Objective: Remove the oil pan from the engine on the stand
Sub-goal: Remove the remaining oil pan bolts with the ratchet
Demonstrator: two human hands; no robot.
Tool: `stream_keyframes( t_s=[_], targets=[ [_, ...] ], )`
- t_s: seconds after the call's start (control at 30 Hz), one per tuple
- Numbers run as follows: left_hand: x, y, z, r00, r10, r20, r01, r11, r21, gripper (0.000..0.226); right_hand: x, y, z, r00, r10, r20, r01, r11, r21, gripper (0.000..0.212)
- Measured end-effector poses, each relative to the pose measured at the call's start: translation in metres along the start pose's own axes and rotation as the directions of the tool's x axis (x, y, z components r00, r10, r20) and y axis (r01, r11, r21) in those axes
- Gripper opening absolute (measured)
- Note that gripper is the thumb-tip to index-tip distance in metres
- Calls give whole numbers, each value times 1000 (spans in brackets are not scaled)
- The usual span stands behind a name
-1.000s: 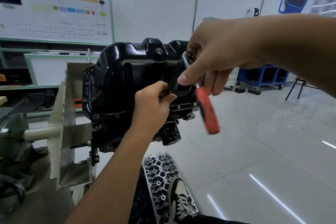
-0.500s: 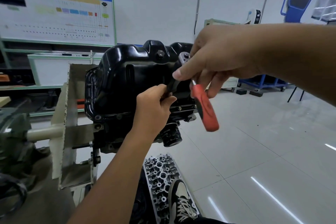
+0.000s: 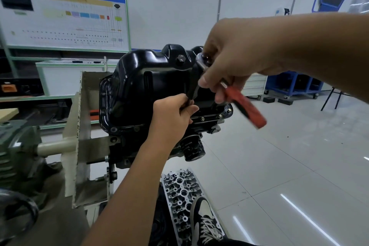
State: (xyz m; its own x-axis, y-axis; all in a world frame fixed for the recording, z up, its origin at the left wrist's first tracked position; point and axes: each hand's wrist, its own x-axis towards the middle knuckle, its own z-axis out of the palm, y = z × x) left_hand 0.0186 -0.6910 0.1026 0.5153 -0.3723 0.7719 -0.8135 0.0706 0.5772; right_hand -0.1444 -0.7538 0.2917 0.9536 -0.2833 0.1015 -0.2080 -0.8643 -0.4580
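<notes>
The black oil pan sat uppermost on the stand-mounted engine. The left hand pinched the extension against the pan's near flange; the right hand, above the pan's right end, gripped the red-handled ratchet.

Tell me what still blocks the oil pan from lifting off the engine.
The flange bolts along the oil pan rim remain seated. The right hand holds the ratchet; the left hand steadies its black extension at the flange.
</notes>
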Motion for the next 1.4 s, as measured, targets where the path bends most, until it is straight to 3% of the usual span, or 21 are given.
stream_keyframes(
  t_s=[0.13,0.2,0.27,0.37,0.4,0.43,0.5,0.57,0.63,0.7,0.77,0.83,0.9,0.97,1.03,1.07,1.13,1.2,1.27,1.3,1.4],
  targets=[
    [3,8,-13,995,1,95,9,994,-109,19,3,-2,-5,994,-84,-77,51,932,-358,9],
    [6,14,-18,998,9,66,4,980,-199,34,4,0,-7,973,-214,-83,113,760,-640,8],
    [8,20,-21,996,57,66,-45,984,-173,34,8,7,-7,915,-402,-38,205,546,-812,8],
    [10,27,-21,987,95,126,-81,990,-116,30,10,15,-6,871,-492,-14,230,432,-872,15],
    [11,28,-19,989,93,118,-80,991,-106,27,9,16,-6,879,-475,-35,214,460,-862,12],
    [11,28,-17,991,89,97,-80,992,-93,25,8,15,-5,898,-434,-72,215,577,-788,12],
    [10,30,-14,994,93,61,-89,994,-57,22,4,8,1,973,-216,-81,163,891,-423,16],
    [11,29,-13,995,88,42,-85,995,-53,20,1,6,4,993,-108,-50,98,981,-170,15],
    [13,27,-15,997,47,64,-39,992,-116,21,7,10,0,967,-235,-99,164,871,-463,8],
    [13,26,-17,994,14,104,5,984,-178,26,12,9,-2,898,-439,-24,259,572,-778,16],
    [11,27,-13,995,18,100,-1,985,-175,30,14,11,-7,858,-502,107,353,427,-833,27],
    [8,28,-9,998,24,49,-15,983,-181,32,15,12,-8,843,-520,137,399,433,-808,28],
    [8,27,-9,1000,28,2,-27,980,-196,29,17,14,-10,872,-485,66,385,596,-705,26],
    [11,25,-10,999,15,-29,-21,977,-211,24,16,15,-16,954,-298,44,285,849,-445,24],
    [13,24,-11,999,-6,-53,-6,975,-222,20,13,13,-21,981,-170,90,186,958,-221,23],
    [13,24,-11,998,-12,-61,-2,973,-230,20,11,12,-23,983,-146,114,166,967,-192,23],
    [12,23,-12,1000,-5,-31,-2,968,-250,25,12,14,-23,977,-172,127,203,932,-301,15],
    [10,23,-15,997,16,71,4,961,-278,35,11,14,-24,944,-321,80,303,739,-602,16],
    [8,24,-14,987,44,153,-4,968,-252,34,14,16,-21,898,-437,60,315,542,-779,27],
    [8,24,-13,986,50,157,-13,974,-225,31,14,17,-20,889,-457,35,293,508,-810,29],
    [8,25,-10,997,25,74,-10,981,-193,26,16,18,-14,889,-453,-69,218,551,-805,21]
  ],
)
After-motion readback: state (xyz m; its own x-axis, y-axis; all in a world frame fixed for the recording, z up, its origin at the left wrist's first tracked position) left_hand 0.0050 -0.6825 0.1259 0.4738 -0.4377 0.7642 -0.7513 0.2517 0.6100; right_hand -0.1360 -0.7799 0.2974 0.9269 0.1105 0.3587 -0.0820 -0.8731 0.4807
